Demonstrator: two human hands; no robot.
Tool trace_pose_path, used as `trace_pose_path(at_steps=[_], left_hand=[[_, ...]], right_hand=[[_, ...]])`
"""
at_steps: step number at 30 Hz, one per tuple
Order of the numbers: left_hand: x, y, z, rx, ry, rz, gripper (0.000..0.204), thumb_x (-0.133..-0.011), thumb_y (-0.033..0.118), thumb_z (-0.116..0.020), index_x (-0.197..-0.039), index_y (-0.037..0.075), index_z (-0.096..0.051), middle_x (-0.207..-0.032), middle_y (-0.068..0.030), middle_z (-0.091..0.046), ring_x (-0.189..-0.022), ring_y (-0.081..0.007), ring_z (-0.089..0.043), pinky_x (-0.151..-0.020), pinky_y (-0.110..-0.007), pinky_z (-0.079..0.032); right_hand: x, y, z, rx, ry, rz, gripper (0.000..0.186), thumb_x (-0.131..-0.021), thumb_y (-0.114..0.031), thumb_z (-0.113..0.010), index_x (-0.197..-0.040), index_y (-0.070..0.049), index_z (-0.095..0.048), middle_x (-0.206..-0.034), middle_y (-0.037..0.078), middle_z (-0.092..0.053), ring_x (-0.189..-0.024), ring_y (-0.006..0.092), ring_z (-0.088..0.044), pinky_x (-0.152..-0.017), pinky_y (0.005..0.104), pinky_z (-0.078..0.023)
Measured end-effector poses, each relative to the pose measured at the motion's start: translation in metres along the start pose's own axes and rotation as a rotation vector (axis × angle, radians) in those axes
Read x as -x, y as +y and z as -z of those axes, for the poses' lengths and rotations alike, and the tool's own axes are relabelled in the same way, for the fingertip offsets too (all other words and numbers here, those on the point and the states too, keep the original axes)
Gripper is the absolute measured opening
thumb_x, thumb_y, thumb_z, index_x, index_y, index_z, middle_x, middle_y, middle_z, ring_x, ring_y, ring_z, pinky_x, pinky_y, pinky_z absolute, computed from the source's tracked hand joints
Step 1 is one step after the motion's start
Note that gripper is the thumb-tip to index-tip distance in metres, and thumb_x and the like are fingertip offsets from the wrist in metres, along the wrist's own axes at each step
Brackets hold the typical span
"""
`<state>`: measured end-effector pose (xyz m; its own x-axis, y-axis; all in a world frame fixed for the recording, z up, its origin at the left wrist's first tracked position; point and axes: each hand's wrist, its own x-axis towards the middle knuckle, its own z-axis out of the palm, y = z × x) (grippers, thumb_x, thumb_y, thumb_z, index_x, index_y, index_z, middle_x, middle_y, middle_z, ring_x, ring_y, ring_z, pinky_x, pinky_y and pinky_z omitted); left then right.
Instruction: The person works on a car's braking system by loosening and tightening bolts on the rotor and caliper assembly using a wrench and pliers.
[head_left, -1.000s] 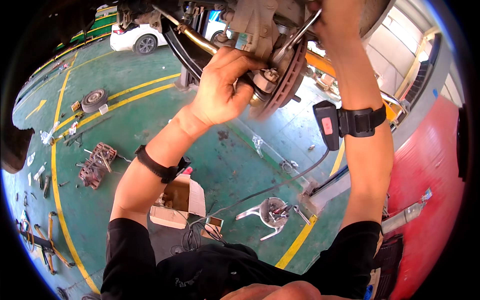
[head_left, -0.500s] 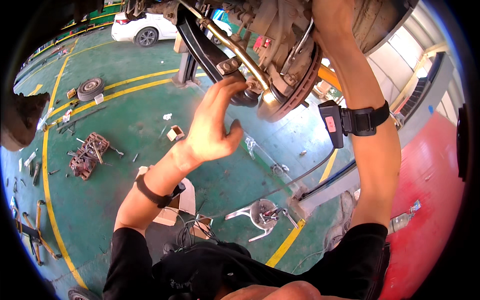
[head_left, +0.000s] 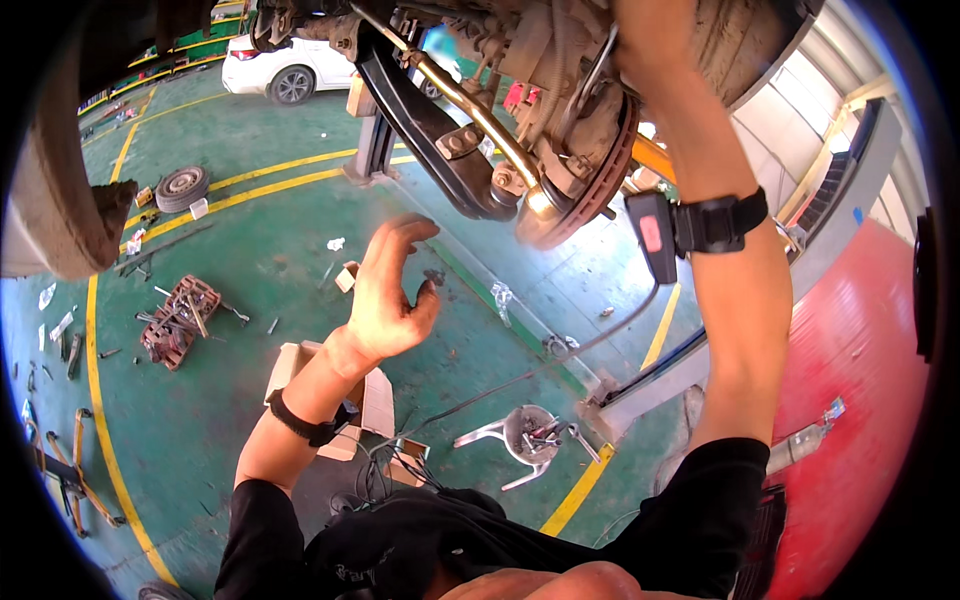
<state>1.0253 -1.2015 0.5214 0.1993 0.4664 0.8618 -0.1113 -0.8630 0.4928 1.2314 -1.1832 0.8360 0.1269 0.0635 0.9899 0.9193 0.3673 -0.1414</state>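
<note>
**Fingers off the hub, one hand up top**

Fingers [head_left: 400, 240] of your left hand [head_left: 385, 300] are spread loosely and curled, holding nothing, hanging in the air below and to the left of the brake disc [head_left: 585, 185]. Your right hand [head_left: 650, 40] is raised at the top of the hub assembly; its fingers are cut off by the upper rim, so you cannot tell whether they grip anything.

The brake disc sits up and to the right of your open left fingers, apart from them, with the dark control arm [head_left: 430, 130] running between. The disc and knuckle look like rusty cast metal: judge them heavy, stiff and rough, probably greasy near the joint. Take hold by the disc's outer rim or the solid knuckle body, not by the thin brass-coloured rod [head_left: 470, 110].

A white car [head_left: 285, 65] stands well beyond your left fingers.
</note>
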Motion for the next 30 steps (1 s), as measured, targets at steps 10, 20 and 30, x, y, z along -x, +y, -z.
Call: trace_pose_path(at_steps=[10, 20, 30], left_hand=[[0.001, -0.003, 0.001, -0.025, -0.019, 0.011, 0.051, -0.068, -0.006, -0.051, -0.118, -0.001, -0.053, -0.124, -0.0186, -0.054, -0.105, -0.0306, -0.057, -0.087, -0.037, -0.048], [0.006, 0.0, -0.012, -0.036, -0.071, -0.041, 0.052, -0.067, -0.006, -0.051, -0.118, -0.002, -0.052, -0.122, -0.02, -0.054, -0.1, -0.0301, -0.057, -0.083, -0.034, -0.049], [0.015, -0.003, -0.008, -0.074, -0.057, 0.004, 0.053, -0.065, -0.007, -0.051, -0.118, -0.003, -0.053, -0.12, -0.0201, -0.054, -0.091, -0.0295, -0.061, -0.085, -0.036, -0.049]], right_hand=[[0.007, -0.04, 0.031, -0.513, -0.082, -0.492, 0.024, -0.086, -0.016, -0.04, -0.066, -0.01, -0.052, -0.055, 0.005, -0.042, -0.042, 0.0167, -0.038, -0.039, 0.0338, -0.028], [0.019, -0.025, 0.045, -0.569, -0.094, -0.639, 0.022, -0.087, -0.019, -0.044, -0.072, -0.007, -0.053, -0.057, 0.006, -0.042, -0.045, 0.0189, -0.04, -0.04, 0.0362, -0.029], [0.022, -0.045, 0.048, -0.576, -0.07, -0.625, 0.023, -0.087, -0.02, -0.044, -0.072, -0.006, -0.053, -0.056, 0.006, -0.042, -0.044, 0.0196, -0.041, -0.039, 0.0364, -0.029]])
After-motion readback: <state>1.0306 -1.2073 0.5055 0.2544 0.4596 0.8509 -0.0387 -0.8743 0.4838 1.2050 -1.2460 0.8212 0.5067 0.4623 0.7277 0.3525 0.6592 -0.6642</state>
